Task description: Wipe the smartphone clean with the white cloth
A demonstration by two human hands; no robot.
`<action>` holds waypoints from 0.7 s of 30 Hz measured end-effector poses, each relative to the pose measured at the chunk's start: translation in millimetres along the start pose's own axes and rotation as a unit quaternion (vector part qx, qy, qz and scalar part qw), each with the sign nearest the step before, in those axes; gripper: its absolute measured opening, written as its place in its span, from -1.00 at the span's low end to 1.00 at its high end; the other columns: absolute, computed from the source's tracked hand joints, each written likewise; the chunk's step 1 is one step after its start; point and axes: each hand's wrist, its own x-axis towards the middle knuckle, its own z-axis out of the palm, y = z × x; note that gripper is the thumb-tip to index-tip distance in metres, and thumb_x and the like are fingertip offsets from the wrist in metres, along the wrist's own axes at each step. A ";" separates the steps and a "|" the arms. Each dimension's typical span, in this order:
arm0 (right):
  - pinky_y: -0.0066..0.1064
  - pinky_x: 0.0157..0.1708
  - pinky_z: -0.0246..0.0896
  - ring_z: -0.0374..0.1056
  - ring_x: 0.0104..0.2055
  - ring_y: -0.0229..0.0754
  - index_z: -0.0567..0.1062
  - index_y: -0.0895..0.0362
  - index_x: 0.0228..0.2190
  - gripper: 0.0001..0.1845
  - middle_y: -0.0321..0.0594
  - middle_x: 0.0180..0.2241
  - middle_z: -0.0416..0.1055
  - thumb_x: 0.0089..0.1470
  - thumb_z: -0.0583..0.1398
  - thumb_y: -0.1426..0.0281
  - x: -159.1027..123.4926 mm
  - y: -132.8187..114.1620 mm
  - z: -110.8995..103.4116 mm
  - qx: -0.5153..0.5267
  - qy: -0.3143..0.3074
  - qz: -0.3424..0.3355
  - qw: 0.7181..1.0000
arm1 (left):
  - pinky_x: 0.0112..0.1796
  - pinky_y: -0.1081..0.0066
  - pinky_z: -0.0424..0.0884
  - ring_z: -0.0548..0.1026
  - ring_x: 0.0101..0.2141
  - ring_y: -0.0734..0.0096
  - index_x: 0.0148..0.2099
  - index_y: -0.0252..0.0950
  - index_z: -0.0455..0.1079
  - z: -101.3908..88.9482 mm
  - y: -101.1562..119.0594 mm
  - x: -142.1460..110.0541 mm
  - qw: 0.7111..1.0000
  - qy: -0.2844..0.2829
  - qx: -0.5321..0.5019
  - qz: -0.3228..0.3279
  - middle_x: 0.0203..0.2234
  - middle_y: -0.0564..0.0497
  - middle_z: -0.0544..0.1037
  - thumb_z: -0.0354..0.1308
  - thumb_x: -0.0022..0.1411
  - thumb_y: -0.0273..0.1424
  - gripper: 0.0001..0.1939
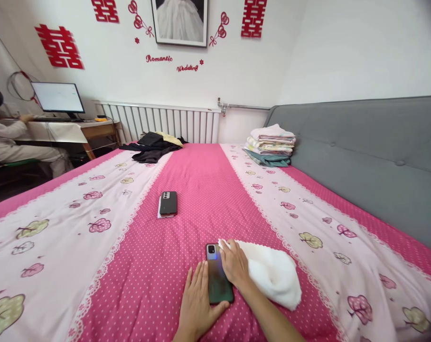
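Observation:
A smartphone point(220, 285) with a shiny dark greenish back lies face down on the pink dotted bedspread, its camera block at the far end. My left hand point(198, 301) rests flat along the phone's left side, fingers stretched out and thumb at its near edge. Over the phone's upper right part, my right hand point(234, 263) has its fingers bent down on a white cloth point(276, 273). A corner of the cloth shows at those fingertips, and the rest spreads out to the right on the bed.
Two stacked phones point(168, 203) lie farther up the bed. Dark clothes point(153, 147) are heaped at the far left, and folded fabrics point(270, 145) are piled by the grey headboard point(361, 147). At the left, a person point(16, 137) sits at a desk with a monitor point(59, 97).

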 end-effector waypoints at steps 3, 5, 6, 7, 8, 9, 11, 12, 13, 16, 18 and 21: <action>-0.24 -0.06 0.11 0.23 0.01 -0.02 0.32 0.11 0.09 -0.56 -0.03 -0.03 0.33 0.22 -0.06 0.33 -3.8 -1.2 2.7 -0.005 -0.001 0.014 1.000 | 0.08 0.09 0.09 0.29 0.10 0.04 0.35 -0.43 -0.38 -0.1 0.2 0.3 1.000 0.005 0.001 -0.001 0.14 -0.24 0.29 -0.04 0.07 0.16 0.07; -0.19 -0.05 0.11 0.23 0.01 0.02 0.31 0.15 0.10 -0.54 0.01 -0.03 0.33 0.22 -0.07 0.33 -5.2 -2.4 4.7 -0.009 -0.001 0.024 1.000 | 0.08 0.09 0.10 0.30 0.10 0.04 0.35 -0.43 -0.38 -0.1 0.2 0.4 1.000 0.010 0.002 0.000 0.14 -0.24 0.30 -0.04 0.07 0.16 0.08; -0.18 -0.06 0.10 0.24 0.01 0.03 0.31 0.17 0.10 -0.54 0.03 -0.02 0.32 0.22 -0.07 0.33 -6.0 -3.2 5.5 -0.010 0.000 0.027 1.000 | 0.08 0.09 0.10 0.30 0.10 0.04 0.35 -0.43 -0.39 0.0 0.2 0.4 1.000 0.012 0.000 0.000 0.14 -0.23 0.31 -0.03 0.06 0.16 0.08; -0.17 -0.06 0.10 0.24 0.00 0.03 0.31 0.17 0.10 -0.53 0.04 -0.03 0.33 0.23 -0.08 0.33 -7.0 -4.0 6.0 -0.011 0.001 0.030 0.999 | 0.08 0.09 0.11 0.30 0.10 0.04 0.35 -0.43 -0.39 0.2 0.2 0.3 1.000 0.012 -0.003 -0.001 0.14 -0.23 0.31 -0.03 0.06 0.15 0.08; -0.17 -0.06 0.11 0.25 -0.01 0.03 0.31 0.17 0.10 -0.53 0.04 -0.03 0.33 0.23 -0.09 0.32 -8.3 -4.7 6.4 -0.012 0.002 0.031 0.999 | 0.07 0.09 0.12 0.30 0.10 0.04 0.35 -0.42 -0.39 0.5 0.1 0.1 1.000 0.012 -0.008 -0.002 0.14 -0.22 0.31 -0.03 0.06 0.15 0.08; -0.17 -0.07 0.11 0.26 -0.02 0.04 0.32 0.17 0.09 -0.54 0.04 -0.04 0.34 0.23 -0.09 0.32 -9.8 -5.5 6.5 -0.013 0.003 0.032 0.999 | 0.07 0.08 0.12 0.30 0.10 0.03 0.35 -0.41 -0.38 1.0 -0.1 -0.2 1.000 0.011 -0.012 -0.004 0.14 -0.22 0.30 -0.03 0.06 0.15 0.07; -0.17 -0.10 0.12 0.27 -0.04 0.04 0.33 0.16 0.08 -0.54 0.04 -0.07 0.35 0.22 -0.08 0.31 -13.7 -6.6 6.2 -0.014 0.003 0.032 0.999 | 0.08 0.08 0.11 0.30 0.10 0.02 0.35 -0.40 -0.35 2.4 -0.7 -1.2 1.000 0.006 -0.018 -0.006 0.15 -0.23 0.29 -0.03 0.06 0.15 0.06; -0.17 -0.11 0.12 0.27 -0.05 0.04 0.34 0.17 0.07 -0.55 0.04 -0.08 0.36 0.22 -0.07 0.31 -16.1 -6.9 5.7 -0.014 0.003 0.031 0.999 | 0.08 0.08 0.10 0.29 0.10 0.02 0.35 -0.40 -0.32 3.4 -1.1 -1.8 1.000 0.003 -0.018 -0.006 0.16 -0.24 0.28 -0.03 0.06 0.15 0.05; -0.18 -0.11 0.12 0.28 -0.06 0.04 0.34 0.16 0.07 -0.55 0.03 -0.09 0.36 0.22 -0.06 0.31 -18.8 -7.0 5.1 -0.014 0.002 0.029 0.999 | 0.09 0.09 0.09 0.28 0.11 0.02 0.35 -0.41 -0.30 4.4 -1.5 -2.4 1.000 0.001 -0.017 -0.004 0.16 -0.24 0.27 -0.04 0.06 0.15 0.04; -0.20 -0.11 0.12 0.29 -0.08 0.01 0.33 0.14 0.07 -0.57 -0.01 -0.11 0.36 0.21 -0.03 0.33 -28.4 -6.2 2.1 -0.012 0.005 0.017 1.000 | 0.11 0.08 0.06 0.26 0.13 0.02 0.34 -0.42 -0.24 7.5 -2.4 -4.4 1.000 -0.006 -0.011 -0.002 0.17 -0.25 0.26 -0.04 0.08 0.12 0.00; -0.21 -0.11 0.12 0.29 -0.10 -0.01 0.33 0.12 0.07 -0.58 -0.04 -0.11 0.36 0.21 -0.03 0.34 -35.9 -4.5 -1.0 -0.006 0.010 0.002 1.000 | 0.11 0.08 0.04 0.24 0.14 0.03 0.34 -0.42 -0.22 8.8 -2.6 -5.3 1.000 -0.009 -0.007 -0.003 0.18 -0.24 0.25 -0.04 0.10 0.08 -0.04; -0.24 -0.09 0.11 0.27 -0.10 -0.05 0.33 0.11 0.07 -0.59 -0.08 -0.10 0.36 0.20 -0.02 0.39 -47.8 -0.9 -7.0 0.009 0.010 -0.030 0.999 | 0.12 0.08 0.03 0.22 0.15 0.03 0.34 -0.42 -0.22 8.8 -2.6 -5.6 1.000 -0.013 -0.001 -0.004 0.19 -0.24 0.23 -0.05 0.12 0.04 -0.07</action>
